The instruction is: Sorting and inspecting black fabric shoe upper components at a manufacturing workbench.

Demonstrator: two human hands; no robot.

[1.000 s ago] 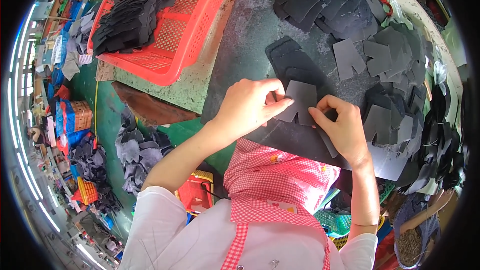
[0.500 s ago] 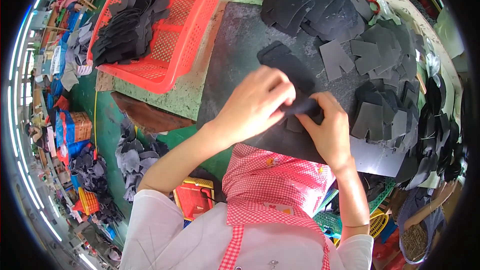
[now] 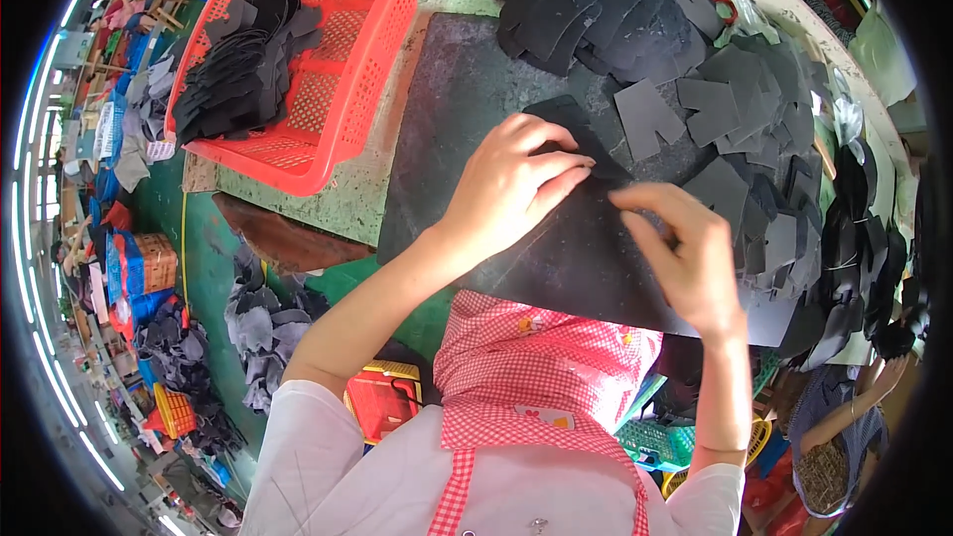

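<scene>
My left hand (image 3: pixel 521 182) is closed on a black cut piece (image 3: pixel 559 111) of flat sheet material, its fingers pinching the near side. That piece lies over the dark board (image 3: pixel 437 89) and is partly hidden behind my fingers, so I cannot tell whether it is one layer or several. By its right end hovers my right hand (image 3: pixel 690 253), thumb and forefinger apart, with nothing seen between them. Just beyond rests a grey notched piece (image 3: pixel 648 119), and to the right spreads a heap of similar grey pieces (image 3: pixel 740 104).
At the back left stands a red perforated basket (image 3: pixel 342 129) holding stacked black pieces (image 3: pixel 238 79). A big pile of black pieces (image 3: pixel 596 10) covers the board's far side. Another pile (image 3: pixel 754 218) lies right of my right hand. Grey scraps (image 3: pixel 263 323) lie on the green floor.
My right hand has let go of the black piece, moved right and spread its thumb and forefinger. My left hand has shifted slightly right, still gripping. The view has moved a little.
</scene>
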